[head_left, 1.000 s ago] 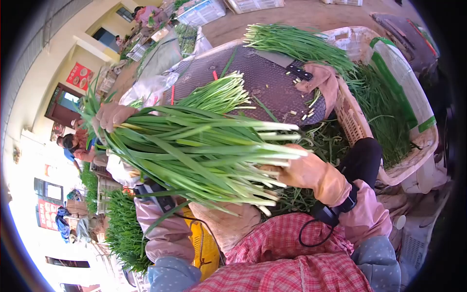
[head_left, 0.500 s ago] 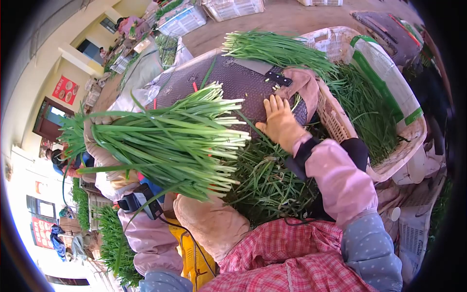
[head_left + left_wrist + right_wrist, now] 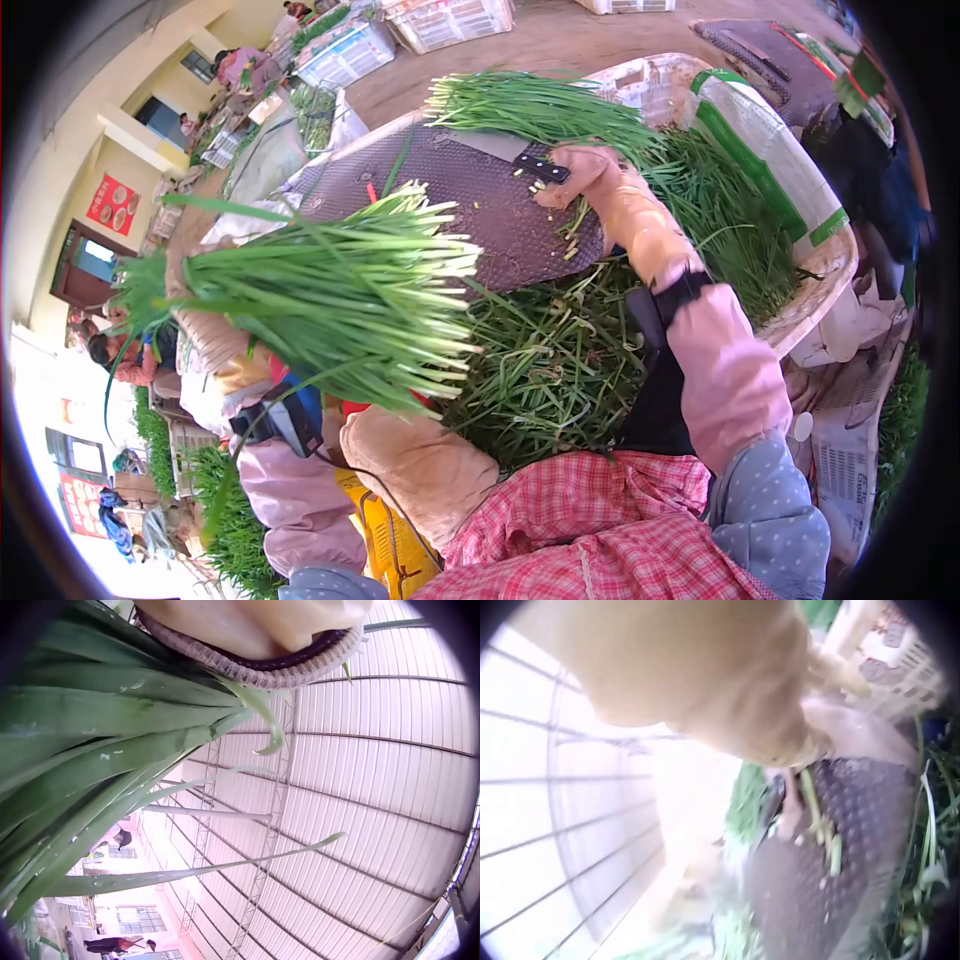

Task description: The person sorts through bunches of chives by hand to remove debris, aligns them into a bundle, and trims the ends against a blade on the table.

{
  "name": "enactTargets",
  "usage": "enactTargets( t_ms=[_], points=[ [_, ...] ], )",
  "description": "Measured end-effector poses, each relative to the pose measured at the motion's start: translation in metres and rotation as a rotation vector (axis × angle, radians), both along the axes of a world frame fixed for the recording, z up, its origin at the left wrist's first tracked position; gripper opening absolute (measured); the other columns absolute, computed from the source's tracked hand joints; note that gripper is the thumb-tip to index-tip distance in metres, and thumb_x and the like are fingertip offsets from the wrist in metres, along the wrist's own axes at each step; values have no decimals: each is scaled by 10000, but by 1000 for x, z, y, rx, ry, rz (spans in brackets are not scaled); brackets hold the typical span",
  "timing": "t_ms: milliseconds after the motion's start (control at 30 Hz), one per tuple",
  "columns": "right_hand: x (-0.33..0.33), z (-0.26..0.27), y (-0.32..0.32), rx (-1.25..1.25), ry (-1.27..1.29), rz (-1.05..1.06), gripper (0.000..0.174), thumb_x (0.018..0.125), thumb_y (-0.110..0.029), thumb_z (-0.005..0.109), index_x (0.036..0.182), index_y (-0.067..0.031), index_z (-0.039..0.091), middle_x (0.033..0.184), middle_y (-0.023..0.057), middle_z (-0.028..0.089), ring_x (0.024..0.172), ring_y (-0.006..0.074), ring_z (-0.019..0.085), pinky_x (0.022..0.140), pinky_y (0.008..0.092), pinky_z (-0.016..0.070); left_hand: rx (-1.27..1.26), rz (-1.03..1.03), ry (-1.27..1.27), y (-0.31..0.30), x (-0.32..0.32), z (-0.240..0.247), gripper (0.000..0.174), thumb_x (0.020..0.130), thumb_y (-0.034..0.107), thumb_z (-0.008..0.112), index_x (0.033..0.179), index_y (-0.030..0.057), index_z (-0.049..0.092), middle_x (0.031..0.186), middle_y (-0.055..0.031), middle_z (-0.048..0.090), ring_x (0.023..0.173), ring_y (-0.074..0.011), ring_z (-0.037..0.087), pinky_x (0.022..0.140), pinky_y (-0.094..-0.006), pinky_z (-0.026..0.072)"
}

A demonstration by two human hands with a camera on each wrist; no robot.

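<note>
In the head view my gloved left hand [image 3: 200,330] grips a thick bunch of garlic chives [image 3: 340,290] by the leafy part, pale cut ends fanned to the right. Long flat leaves [image 3: 112,765] fill the left side of the left wrist view. My gloved right hand [image 3: 625,205] is over the far right of the purple textured board [image 3: 500,240], holding a bunched pinkish cloth [image 3: 585,165], its fingertips partly hidden. Right beside it lies a knife [image 3: 540,168] with a black handle and broad blade. Short stem pieces [image 3: 825,832] lie on the board below the hand.
More chives [image 3: 530,105] lie along the board's far edge. A pale plastic basket [image 3: 815,290] on the right holds loose greens and a white-green sack [image 3: 770,160]. Leaf scraps [image 3: 550,365] are heaped before my lap. White crates [image 3: 445,25] stand behind; other people work at left.
My right hand has left the stem ends of the bunch, reached forward over the board and taken hold of the cloth. My left hand has drawn the bunch leftward.
</note>
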State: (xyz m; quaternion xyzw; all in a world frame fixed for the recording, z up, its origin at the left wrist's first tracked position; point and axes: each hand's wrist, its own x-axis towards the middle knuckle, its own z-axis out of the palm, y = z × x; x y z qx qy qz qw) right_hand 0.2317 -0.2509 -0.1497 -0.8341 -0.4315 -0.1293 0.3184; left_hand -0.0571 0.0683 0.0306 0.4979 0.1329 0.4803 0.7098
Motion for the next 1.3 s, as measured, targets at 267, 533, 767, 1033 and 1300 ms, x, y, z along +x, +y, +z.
enactTargets(
  t_ms=[267, 533, 767, 1033, 1300],
  points=[
    [52, -105, -5, -578, 468, -240, 370, 886, -124, 623, 1253, -75, 612, 1168, 149, 657, 935, 231, 693, 818, 344, 536, -104, -16, 63, 31, 16, -1, 253, 921, 320, 611, 841, 81, 638, 778, -60, 658, 773, -215, 644, 741, -367, 549],
    [9, -20, -7, -472, 216, -401, 337, 961, -347, 480, 1138, -124, 662, 1133, 119, 680, 1013, 287, 659, 849, 416, 515, -33, 14, 76, 32, 13, -1, 338, 944, 357, 533, 873, 39, 625, 875, -118, 669, 819, -270, 646, 778, -413, 552],
    [-19, -29, -4, -473, 49, -372, 409, 890, -480, 577, 1106, -151, 689, 904, 163, 694, 926, 345, 654, 820, 407, 497, -236, 28, 60, 39, 2, -13, 548, 921, 492, 474, 1006, -24, 639, 1054, -209, 660, 995, -380, 613, 921, -507, 497],
    [-135, 40, 25, 261, 587, 425, 451, 975, -409, 497, 1116, -8, 647, 974, 213, 679, 932, 399, 641, 821, 450, 492, -233, -111, 33, 3, -1, -7, 331, 888, 371, 609, 823, 46, 611, 869, -161, 659, 882, -317, 637, 820, -489, 540],
    [-161, 66, 52, -64, 360, 362, 429, 978, -422, 478, 1127, -62, 656, 988, 230, 667, 973, 386, 621, 839, 452, 481, -9, -432, -136, -7, -5, 2, 265, 916, 284, 625, 782, 56, 603, 801, -99, 660, 853, -277, 637, 884, -447, 524]
  ],
)
